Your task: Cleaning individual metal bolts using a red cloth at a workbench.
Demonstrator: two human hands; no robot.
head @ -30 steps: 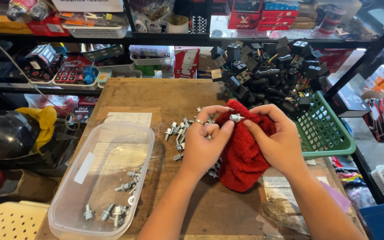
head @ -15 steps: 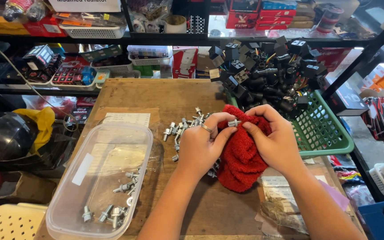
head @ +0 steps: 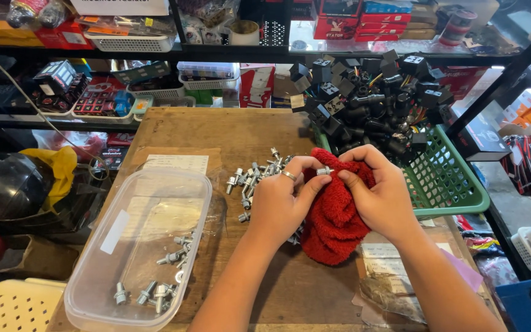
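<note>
**Bolt in red rag, mid-wipe**

Clear plastic tub [head: 139, 246] at left on the bench [head: 228, 132], a few bolts in it. Loose bolt pile [head: 254, 178] mid-bench. Left hand [head: 278, 206] and right hand [head: 379, 200] both bunch the red rag [head: 333, 227]; each grip pinched on one small bolt [head: 324, 171] at the rag's top. Step looks like wiping. Green basket [head: 447, 184] of black relays at right.

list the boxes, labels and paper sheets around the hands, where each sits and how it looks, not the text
Red cartons: stacked on the top shelf, flat, red.
Red-and-white box: shelf behind the bench, upright.
Printed paper sheet: on the bench under the clear tub's far end, white.
White label: clear tub's left wall, blank strip.
</note>
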